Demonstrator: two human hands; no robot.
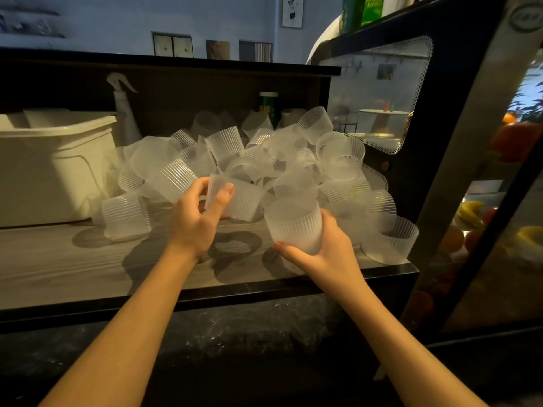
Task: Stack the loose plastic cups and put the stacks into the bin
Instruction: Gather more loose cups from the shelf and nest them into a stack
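A heap of loose frosted ribbed plastic cups [249, 160] covers the middle and right of a wooden counter [58, 259]. My left hand [197, 221] grips one cup [244, 201] lying on its side at the front of the heap, thumb on its rim. My right hand [320, 248] holds another cup [293, 224] upright from below, just right of the first. A white plastic bin [53, 168] stands at the far left of the counter, its inside hidden from here.
A white spray bottle [125, 113] stands behind the bin, and a green-labelled bottle [268, 107] behind the heap. A glass display case [440, 142] with fruit closes off the right side. A dark shelf runs above the counter.
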